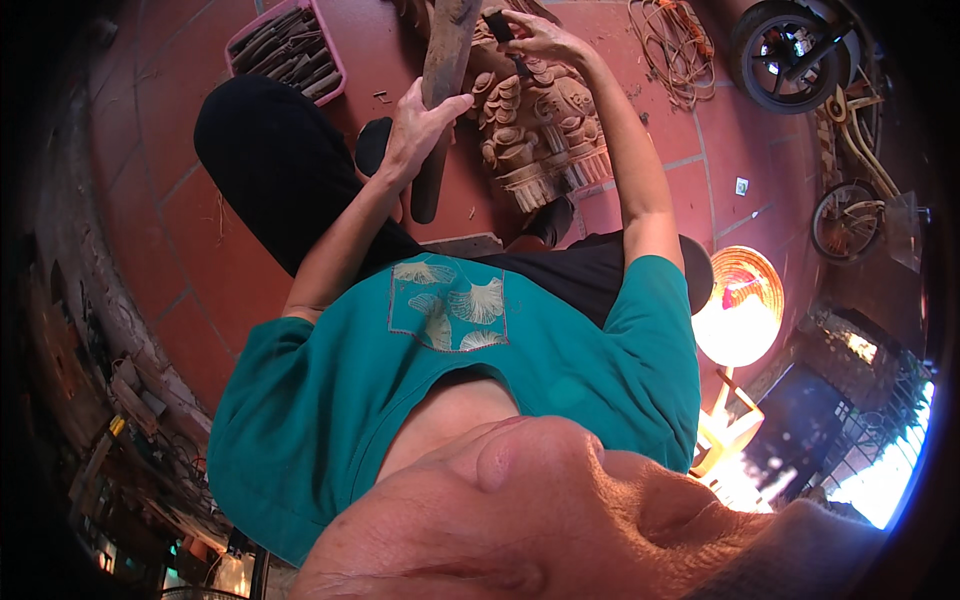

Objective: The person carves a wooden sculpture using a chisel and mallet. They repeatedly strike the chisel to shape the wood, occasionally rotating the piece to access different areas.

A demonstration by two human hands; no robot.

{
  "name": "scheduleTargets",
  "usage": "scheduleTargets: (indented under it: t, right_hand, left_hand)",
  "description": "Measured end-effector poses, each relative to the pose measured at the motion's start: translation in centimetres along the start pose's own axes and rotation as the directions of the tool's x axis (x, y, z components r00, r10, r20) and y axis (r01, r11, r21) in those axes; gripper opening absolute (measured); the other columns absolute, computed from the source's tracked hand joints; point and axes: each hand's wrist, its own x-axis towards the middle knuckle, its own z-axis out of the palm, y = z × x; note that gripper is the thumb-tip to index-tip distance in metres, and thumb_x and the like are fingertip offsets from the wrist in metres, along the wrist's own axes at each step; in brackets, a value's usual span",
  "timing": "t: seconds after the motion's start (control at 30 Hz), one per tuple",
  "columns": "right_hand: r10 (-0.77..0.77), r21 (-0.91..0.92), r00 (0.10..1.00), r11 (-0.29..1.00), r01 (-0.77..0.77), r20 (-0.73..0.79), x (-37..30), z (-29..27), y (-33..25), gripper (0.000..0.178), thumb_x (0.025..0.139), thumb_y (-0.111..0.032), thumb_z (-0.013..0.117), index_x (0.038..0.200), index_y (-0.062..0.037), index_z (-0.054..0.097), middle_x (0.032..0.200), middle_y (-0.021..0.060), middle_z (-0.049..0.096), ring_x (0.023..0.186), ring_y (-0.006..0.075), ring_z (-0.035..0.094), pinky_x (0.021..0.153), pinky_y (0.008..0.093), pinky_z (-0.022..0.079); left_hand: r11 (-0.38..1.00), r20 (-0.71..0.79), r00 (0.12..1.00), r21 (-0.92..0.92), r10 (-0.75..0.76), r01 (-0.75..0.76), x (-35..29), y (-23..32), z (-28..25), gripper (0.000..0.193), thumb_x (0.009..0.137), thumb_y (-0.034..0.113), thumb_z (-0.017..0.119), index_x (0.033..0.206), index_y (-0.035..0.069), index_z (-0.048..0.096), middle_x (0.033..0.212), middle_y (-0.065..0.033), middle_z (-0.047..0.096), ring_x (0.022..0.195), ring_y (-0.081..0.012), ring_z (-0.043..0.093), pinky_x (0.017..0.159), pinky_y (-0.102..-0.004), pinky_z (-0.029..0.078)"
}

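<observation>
Carved wood (540, 122) lies beside left hand (418, 125) gripping a club (448, 62), below right hand (548, 40) gripping a black object (497, 25).

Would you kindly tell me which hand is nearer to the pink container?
Left. The left hand, gripping the wooden club, is to the right of the pink container; the right hand is farther right, by the carved wood.

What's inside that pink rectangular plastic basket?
The pink basket holds a heap of long, slim, dark stick-like pieces. Its bottom and any lower pieces are covered, so unseen.
</observation>
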Motion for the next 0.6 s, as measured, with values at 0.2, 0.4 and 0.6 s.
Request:
scheduleTargets:
  t: [0.2,0.4,0.6]
  right_hand:
    - [-0.018,-0.231,0.998,0.972,0.032,0.063,-1.1,-1.6,-6.1,0.069,0.085,-0.053,0.067,0.137,-0.0089,0.053,0.114,0.0162,0.065,0.106,0.0332,0.063,0.090,0.0439,0.050]
    - [-0.114,-0.306,0.993,0.944,0.121,0.042,-0.4,-0.8,-5.3,0.066,0.086,-0.051,0.067,0.136,-0.0094,0.054,0.113,0.0168,0.065,0.105,0.0347,0.063,0.089,0.0441,0.050]
    - [-0.203,-0.275,0.976,0.946,0.174,-0.082,-0.8,-0.2,-3.9,0.062,0.085,-0.047,0.068,0.132,-0.0089,0.056,0.102,0.0165,0.064,0.097,0.0340,0.063,0.083,0.0438,0.050]
  left_hand:
    - [1.000,0.016,1.000,0.014,-0.023,0.023,-0.2,0.6,0.4,0.038,0.088,0.029,0.075,0.110,0.003,0.058,0.073,0.0009,0.057,0.060,-0.0075,0.055,0.053,-0.0250,0.047]
    - [0.996,-0.051,0.997,0.073,0.049,-0.045,0.2,0.1,0.8,0.040,0.088,0.029,0.075,0.114,0.002,0.059,0.074,0.0004,0.058,0.061,-0.0077,0.055,0.054,-0.0254,0.047]
    - [0.998,-0.082,0.995,-0.011,0.059,-0.061,0.1,0.5,0.6,0.042,0.087,0.027,0.076,0.112,0.000,0.055,0.079,-0.0052,0.063,0.059,-0.0095,0.059,0.052,-0.0263,0.049]
